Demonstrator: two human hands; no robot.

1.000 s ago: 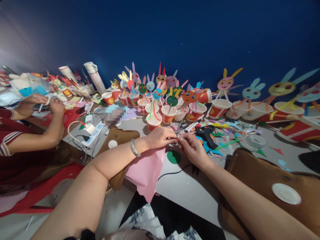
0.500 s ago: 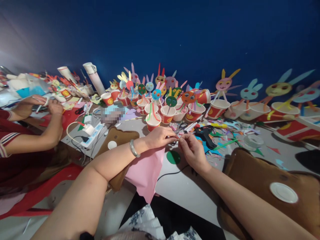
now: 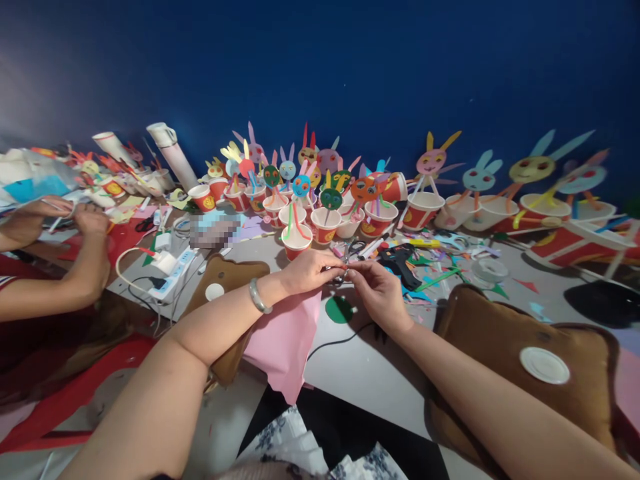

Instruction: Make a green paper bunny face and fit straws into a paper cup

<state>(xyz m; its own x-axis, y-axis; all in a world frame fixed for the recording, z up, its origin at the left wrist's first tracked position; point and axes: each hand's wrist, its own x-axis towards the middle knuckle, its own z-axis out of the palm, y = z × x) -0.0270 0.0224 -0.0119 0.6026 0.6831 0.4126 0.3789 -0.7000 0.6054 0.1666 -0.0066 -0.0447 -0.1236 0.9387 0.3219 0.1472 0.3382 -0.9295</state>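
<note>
My left hand (image 3: 313, 272), with a bangle on its wrist, is closed in a pinch above the pink paper (image 3: 287, 340). Its fingertips meet those of my right hand (image 3: 377, 293), also pinched. What lies between the fingertips is too small to name. Just below them a green paper circle (image 3: 339, 310) lies on the grey table (image 3: 350, 360). Scissors (image 3: 355, 249) are right behind the fingers. A black glue gun (image 3: 400, 263) lies beyond my right hand.
Paper cups (image 3: 326, 225) holding paper rabbit figures line the back. Brown cushions (image 3: 525, 400) lie on both sides. A power strip (image 3: 177, 270) with cables is at left, near another person's hands (image 3: 90, 223). Paper scraps and a tape roll (image 3: 489, 272) lie at right.
The whole view has shifted, so most things appear further left. My two hands have come closer together at the fingertips. At left, the other person's hands are nearer the frame's edge.
</note>
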